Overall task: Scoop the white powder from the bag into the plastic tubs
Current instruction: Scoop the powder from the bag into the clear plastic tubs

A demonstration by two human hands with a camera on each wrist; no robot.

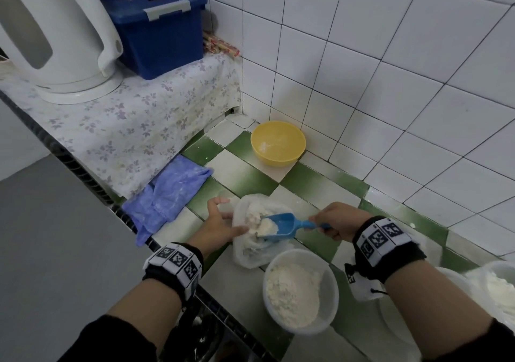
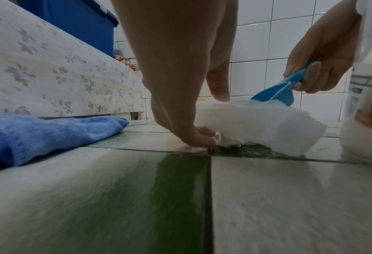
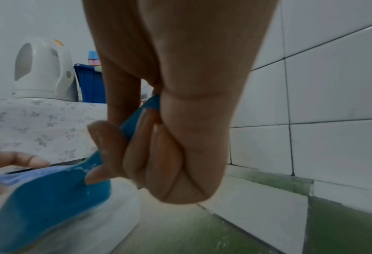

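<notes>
A clear plastic bag (image 1: pixel 245 253) of white powder lies open on the tiled counter. My left hand (image 1: pixel 220 222) holds its left rim, fingers pinching the plastic down near the tiles (image 2: pixel 204 137). My right hand (image 1: pixel 334 222) grips the handle of a blue scoop (image 1: pixel 284 226), whose bowl holds a heap of powder over the bag's mouth. The same scoop (image 3: pixel 50 197) fills the lower left of the right wrist view. A clear plastic tub (image 1: pixel 330 294), about half full of powder, stands just in front of the bag. A second tub (image 1: pixel 501 269) shows at the right edge.
A yellow bowl (image 1: pixel 278 143) dusted with powder sits in the wall corner. A blue cloth (image 1: pixel 170 194) lies left of the bag. On the raised flowered shelf (image 1: pixel 125 127) stand a white kettle (image 1: pixel 55 35) and a blue storage box (image 1: pixel 156 27). White wall tiles close in the right side.
</notes>
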